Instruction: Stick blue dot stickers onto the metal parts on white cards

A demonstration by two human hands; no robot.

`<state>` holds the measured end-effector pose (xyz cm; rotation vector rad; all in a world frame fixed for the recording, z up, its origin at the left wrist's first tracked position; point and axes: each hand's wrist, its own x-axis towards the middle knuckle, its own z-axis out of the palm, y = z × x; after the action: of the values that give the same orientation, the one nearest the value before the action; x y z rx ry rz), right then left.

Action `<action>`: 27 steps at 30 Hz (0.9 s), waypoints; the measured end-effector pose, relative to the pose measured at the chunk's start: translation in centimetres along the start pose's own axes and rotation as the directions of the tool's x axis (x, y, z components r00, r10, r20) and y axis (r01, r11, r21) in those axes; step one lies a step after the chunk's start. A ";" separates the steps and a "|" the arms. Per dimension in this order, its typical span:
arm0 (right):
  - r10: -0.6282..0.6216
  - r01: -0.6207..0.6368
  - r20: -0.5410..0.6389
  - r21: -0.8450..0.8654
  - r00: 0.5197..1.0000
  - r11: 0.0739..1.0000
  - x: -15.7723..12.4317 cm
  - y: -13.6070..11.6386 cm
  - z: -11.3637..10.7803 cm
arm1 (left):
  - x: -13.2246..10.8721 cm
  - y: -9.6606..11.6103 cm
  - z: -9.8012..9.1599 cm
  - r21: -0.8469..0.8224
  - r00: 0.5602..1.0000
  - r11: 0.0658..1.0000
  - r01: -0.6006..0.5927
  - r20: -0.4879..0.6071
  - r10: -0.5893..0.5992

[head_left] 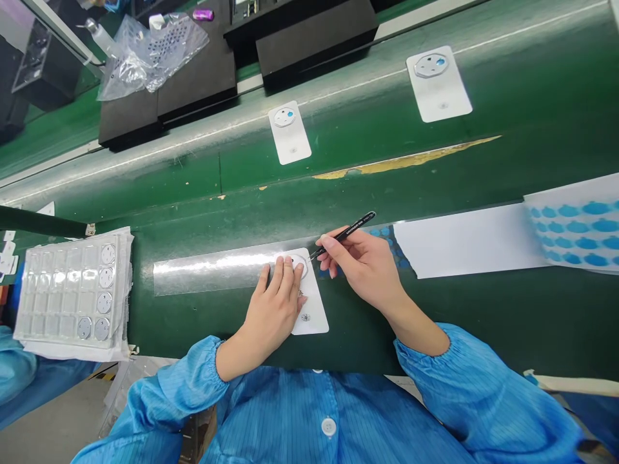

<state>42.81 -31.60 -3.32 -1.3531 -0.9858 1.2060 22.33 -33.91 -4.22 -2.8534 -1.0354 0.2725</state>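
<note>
the left hand (273, 306) lay flat across a white rounded-corner card (315, 312) on the green bench (184, 335), its fingers extended and slightly parted. the right hand (365, 267) pinched black tweezers (347, 232) between thumb and fingers — the tips stood at the round outline toward the card's twelve o'clock end, though whether they touched it could not be told. from the card, a clear film strip (213, 269) ran toward nine o'clock; farther that way sat a clear compartment tray (55, 293) with five silvery discs (104, 302). a second card (294, 143) lay at twelve o'clock, a third card (445, 96) at one.
</note>
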 end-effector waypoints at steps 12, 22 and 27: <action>-0.018 0.017 0.012 0.034 1.000 0.999 0.1 0.3 0.0 | -1.1 0.4 1.9 -0.157 0.973 0.985 0.066 -0.207 -0.098; 0.006 -0.008 0.018 0.082 1.000 0.997 0.2 0.5 -0.1 | -1.6 1.2 1.3 -0.142 0.978 0.989 0.028 -0.202 -0.057; 0.004 -0.007 0.030 0.081 1.000 0.997 0.5 0.9 -0.1 | -1.3 1.3 1.8 -0.131 0.959 0.991 0.016 -0.279 -0.052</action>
<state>42.96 -31.23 -4.25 -1.2785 -0.9446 1.2605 21.75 -35.70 -6.03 -2.8661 -1.0748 -0.2072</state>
